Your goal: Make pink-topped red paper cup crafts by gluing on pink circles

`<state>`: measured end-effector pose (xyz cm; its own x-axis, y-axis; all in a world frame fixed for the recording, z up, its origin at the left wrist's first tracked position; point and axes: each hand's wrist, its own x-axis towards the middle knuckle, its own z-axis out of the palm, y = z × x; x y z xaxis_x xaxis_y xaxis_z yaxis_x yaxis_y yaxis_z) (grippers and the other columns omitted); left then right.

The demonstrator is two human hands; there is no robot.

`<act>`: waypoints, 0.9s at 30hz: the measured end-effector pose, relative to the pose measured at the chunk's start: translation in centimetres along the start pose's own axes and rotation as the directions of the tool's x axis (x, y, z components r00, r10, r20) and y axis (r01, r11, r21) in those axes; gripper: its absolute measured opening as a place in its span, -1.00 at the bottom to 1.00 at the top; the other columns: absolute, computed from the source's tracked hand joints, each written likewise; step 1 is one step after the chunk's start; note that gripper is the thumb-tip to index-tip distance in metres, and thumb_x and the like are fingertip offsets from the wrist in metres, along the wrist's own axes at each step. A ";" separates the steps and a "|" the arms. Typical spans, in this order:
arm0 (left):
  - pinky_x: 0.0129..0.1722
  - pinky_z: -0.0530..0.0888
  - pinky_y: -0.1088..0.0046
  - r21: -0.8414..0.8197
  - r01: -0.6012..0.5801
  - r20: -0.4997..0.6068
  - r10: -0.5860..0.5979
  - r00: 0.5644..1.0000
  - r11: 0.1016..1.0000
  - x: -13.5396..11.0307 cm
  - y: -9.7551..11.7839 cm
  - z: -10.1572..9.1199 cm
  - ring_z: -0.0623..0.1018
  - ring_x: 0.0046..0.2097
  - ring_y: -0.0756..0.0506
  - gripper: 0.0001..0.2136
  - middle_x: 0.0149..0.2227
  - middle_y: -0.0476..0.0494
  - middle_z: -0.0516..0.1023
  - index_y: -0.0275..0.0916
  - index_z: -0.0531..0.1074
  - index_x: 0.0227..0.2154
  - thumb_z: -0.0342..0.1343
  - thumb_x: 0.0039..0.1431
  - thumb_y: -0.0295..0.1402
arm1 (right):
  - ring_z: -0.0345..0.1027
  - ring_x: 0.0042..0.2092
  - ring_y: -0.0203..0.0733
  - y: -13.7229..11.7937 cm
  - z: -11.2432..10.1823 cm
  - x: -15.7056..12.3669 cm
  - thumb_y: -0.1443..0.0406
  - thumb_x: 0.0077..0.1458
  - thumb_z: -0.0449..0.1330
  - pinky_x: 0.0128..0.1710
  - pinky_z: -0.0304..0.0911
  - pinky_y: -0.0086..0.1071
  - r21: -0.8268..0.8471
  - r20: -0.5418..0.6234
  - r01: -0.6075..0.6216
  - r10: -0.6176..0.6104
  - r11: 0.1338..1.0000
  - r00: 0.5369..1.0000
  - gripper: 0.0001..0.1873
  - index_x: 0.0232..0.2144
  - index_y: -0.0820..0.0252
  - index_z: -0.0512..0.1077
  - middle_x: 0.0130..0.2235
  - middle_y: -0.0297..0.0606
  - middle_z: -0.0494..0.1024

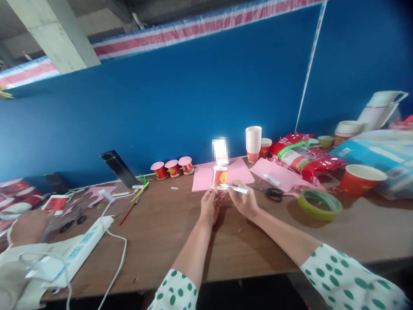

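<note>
My left hand [211, 206] is closed on the lower edge of a small red and white paper cup [220, 175] with a yellow emblem. My right hand [243, 203] grips a white pen [238, 189], whose tip points at the cup's lower part. Behind the cup lies a sheet of pink paper [237, 170], and a bright, blurred-out patch stands above it. Black-handled scissors [273, 194] rest to the right of my right hand. Three short red cups with pink discs [173, 168] on top stand in a row to the left.
On the right are a roll of yellow-green tape [319, 204], an orange-red cup [362, 180], a red plastic packet [303, 155] and stacked paper cups [253, 144]. A power strip [84, 247] with white cables lies on the left, near a co-worker's hand [30, 226]. A blue partition [193, 99] backs the table.
</note>
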<state>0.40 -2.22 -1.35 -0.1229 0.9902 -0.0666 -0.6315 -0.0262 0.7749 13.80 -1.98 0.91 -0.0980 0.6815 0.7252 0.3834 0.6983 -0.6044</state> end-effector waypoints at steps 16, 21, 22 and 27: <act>-0.27 0.44 0.51 0.009 -0.001 0.014 0.000 1.000 1.000 -0.1 -0.1 0.3 0.54 -0.39 0.02 -0.81 -0.47 -0.09 0.53 -0.32 0.39 -0.51 0.27 -0.14 -0.35 | 0.30 -0.44 -0.29 0.7 0.4 -0.3 0.26 0.17 0.02 -0.38 0.19 -0.45 -0.098 0.070 0.033 -0.026 0.995 0.997 -0.84 -0.39 0.19 0.34 -0.46 -0.29 0.45; -0.26 0.43 0.50 0.016 -0.003 0.020 0.003 1.000 1.000 -0.1 -0.1 0.4 0.53 -0.41 0.04 -0.79 -0.49 -0.07 0.52 -0.31 0.37 -0.53 0.28 -0.16 -0.34 | 0.29 -0.46 -0.30 0.8 0.4 -0.3 0.24 0.18 0.00 -0.40 0.19 -0.46 -0.106 0.064 0.039 -0.032 0.994 0.997 -0.81 -0.40 0.18 0.35 -0.47 -0.30 0.44; -0.27 0.43 0.50 0.018 -0.002 0.016 0.002 1.000 1.000 -0.1 -0.1 0.4 0.53 -0.41 0.04 -0.79 -0.49 -0.07 0.52 -0.31 0.37 -0.52 0.28 -0.16 -0.34 | 0.28 -0.46 -0.29 0.8 0.4 -0.3 0.23 0.18 0.00 -0.41 0.19 -0.46 -0.103 0.064 0.039 -0.033 0.994 0.997 -0.80 -0.40 0.18 0.35 -0.47 -0.30 0.44; -0.29 0.43 0.50 0.021 0.004 0.004 -0.004 1.000 1.000 -0.2 -0.1 0.4 0.53 -0.42 0.03 -0.78 -0.50 -0.07 0.52 -0.31 0.37 -0.52 0.28 -0.17 -0.33 | 0.29 -0.45 -0.28 0.8 0.4 -0.3 0.22 0.18 0.00 -0.40 0.20 -0.46 -0.083 0.068 0.025 -0.019 0.996 0.997 -0.80 -0.39 0.18 0.36 -0.45 -0.28 0.45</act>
<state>0.80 -2.33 -1.15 -0.1176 0.9908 -0.0672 -0.6157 -0.0196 0.7877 13.72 -1.55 0.09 -0.1678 0.6815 0.7123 0.4562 0.6943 -0.5567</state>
